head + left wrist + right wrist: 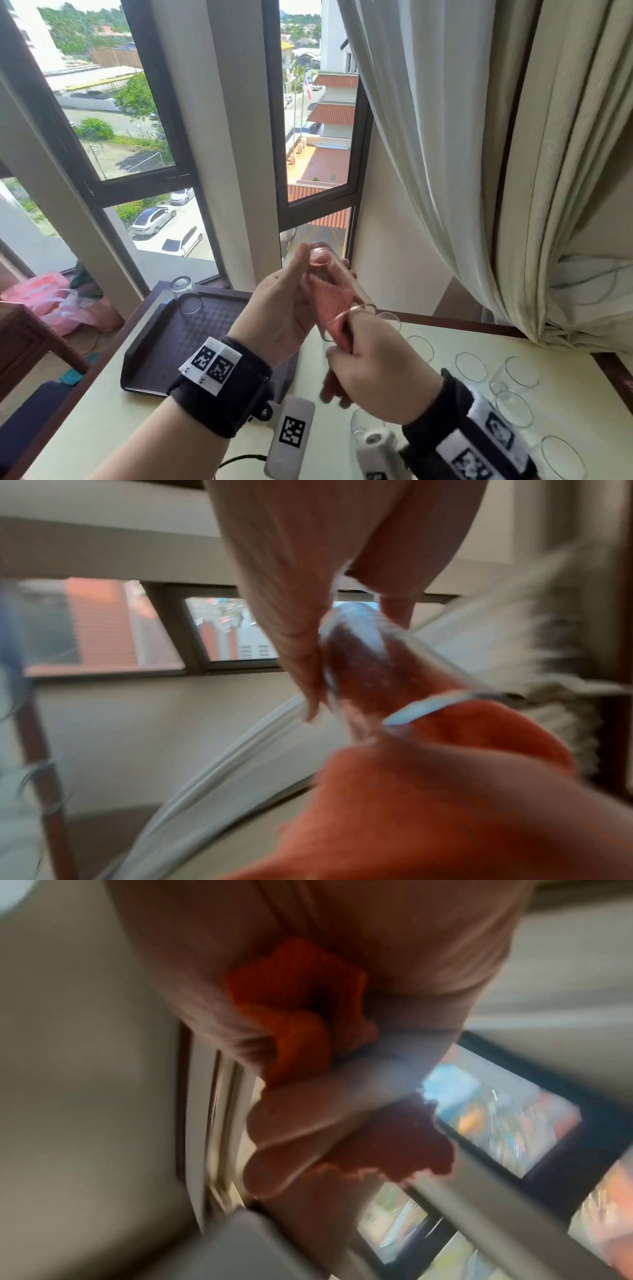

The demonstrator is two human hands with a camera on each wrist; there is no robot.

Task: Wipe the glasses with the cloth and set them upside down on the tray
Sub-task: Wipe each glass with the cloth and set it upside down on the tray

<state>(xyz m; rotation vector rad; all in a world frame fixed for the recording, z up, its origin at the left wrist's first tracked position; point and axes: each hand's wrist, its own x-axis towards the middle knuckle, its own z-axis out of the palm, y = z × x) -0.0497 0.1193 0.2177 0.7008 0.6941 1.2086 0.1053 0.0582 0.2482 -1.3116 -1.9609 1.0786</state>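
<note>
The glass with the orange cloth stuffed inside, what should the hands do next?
Probably pull the cloth out. It is pushed deep inside the glass that the left hand grips, the right hand holds its tail, and only one upside-down glass stands on the tray.

Both wrist views are smeared by blur, the left hand [284,308] hides the far side of the held glass [337,291], the cloth [334,311] fills its inside, and glasses [558,459] right of the tray [144,342] are cut off by the picture's bottom edge.
</note>
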